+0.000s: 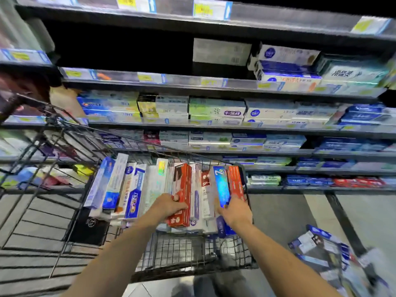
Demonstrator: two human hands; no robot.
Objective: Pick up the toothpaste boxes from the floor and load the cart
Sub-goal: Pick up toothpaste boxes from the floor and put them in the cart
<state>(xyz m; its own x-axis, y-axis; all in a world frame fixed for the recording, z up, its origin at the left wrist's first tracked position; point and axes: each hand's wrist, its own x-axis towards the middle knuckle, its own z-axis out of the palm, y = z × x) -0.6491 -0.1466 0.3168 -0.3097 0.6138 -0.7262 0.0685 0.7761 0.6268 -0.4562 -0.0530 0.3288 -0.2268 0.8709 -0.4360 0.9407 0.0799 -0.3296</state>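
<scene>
Head view, looking down past both forearms into a wire cart (192, 254) parked against toothpaste shelves (214, 125). Left hand (169, 207) curled round a red toothpaste box (182, 194), thumb on its face, near its lower end. Right hand (235, 211) gripping a shiny blue box (221, 185) with a second red box (236, 181) just beside it (whether the fingers also catch that one, cannot tell). Both held boxes standing among a row of boxes (128, 189) already packed in the cart basket, long axes running away from the body and tilted up toward the shelves. Remaining boxes on the floor (321, 249) heaped low and to the right, well apart from the cart and blurred, clearly nearer the right arm than the left. Probably settling these into the row now; the next reach likely down and right, so the right hand better placed for it. Pile lying at mixed angles, no single axis to line up with.
</scene>
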